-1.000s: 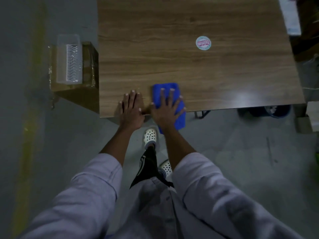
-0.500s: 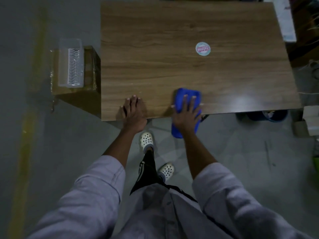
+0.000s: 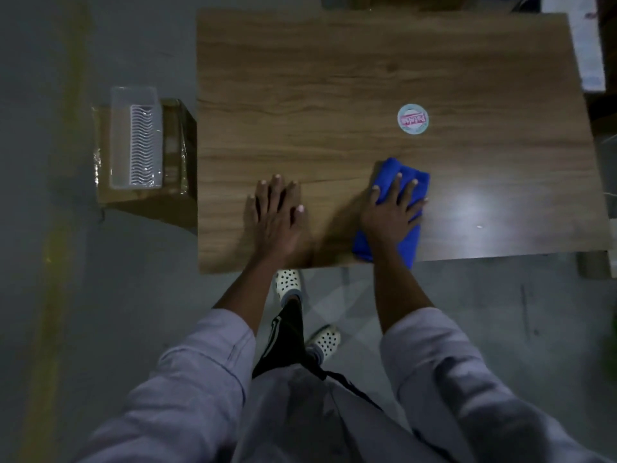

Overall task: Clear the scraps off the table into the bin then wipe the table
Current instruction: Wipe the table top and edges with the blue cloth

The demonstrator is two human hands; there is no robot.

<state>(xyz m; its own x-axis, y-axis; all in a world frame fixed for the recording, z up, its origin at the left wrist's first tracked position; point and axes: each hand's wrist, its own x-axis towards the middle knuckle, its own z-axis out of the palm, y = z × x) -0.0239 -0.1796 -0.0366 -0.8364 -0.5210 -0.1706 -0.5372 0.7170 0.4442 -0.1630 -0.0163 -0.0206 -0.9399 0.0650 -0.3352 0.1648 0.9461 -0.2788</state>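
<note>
Cloth [image 3: 413,175] now sits farther right along the table's [image 3: 334,78] near edge, overhanging it. Right hand [image 3: 392,212] presses it flat, fingers spread, to drive the wipe. Left hand [image 3: 277,215] lies flat, apart from the right, likely bracing.

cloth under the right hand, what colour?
Solid blue, no pattern. The cloth shows best in the head view, under the right hand.

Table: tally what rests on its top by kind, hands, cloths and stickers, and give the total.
Hands: 2 (left hand, right hand)
Blue cloth: 1
Round sticker: 1
Total: 4
</note>
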